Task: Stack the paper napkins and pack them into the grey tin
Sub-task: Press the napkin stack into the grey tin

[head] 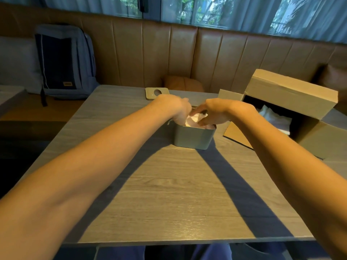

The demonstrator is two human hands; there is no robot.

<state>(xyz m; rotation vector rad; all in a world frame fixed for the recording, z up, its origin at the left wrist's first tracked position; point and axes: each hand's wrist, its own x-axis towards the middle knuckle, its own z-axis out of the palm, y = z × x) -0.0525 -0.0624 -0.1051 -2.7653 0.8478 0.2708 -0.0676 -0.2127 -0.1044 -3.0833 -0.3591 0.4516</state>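
The grey tin stands open in the middle of the table, towards the far side. White paper napkins fill its top, slightly crumpled. My left hand reaches into the tin's left side with its fingers curled down onto the napkins. From the right, my right hand presses its fingers on the same napkins. Both hands hide most of the stack and the tin's far rim.
The tin's flat lid, with a round hole, lies behind the tin. An open cardboard box with more white paper inside stands at the right. A backpack rests on the brown bench beyond the wooden table.
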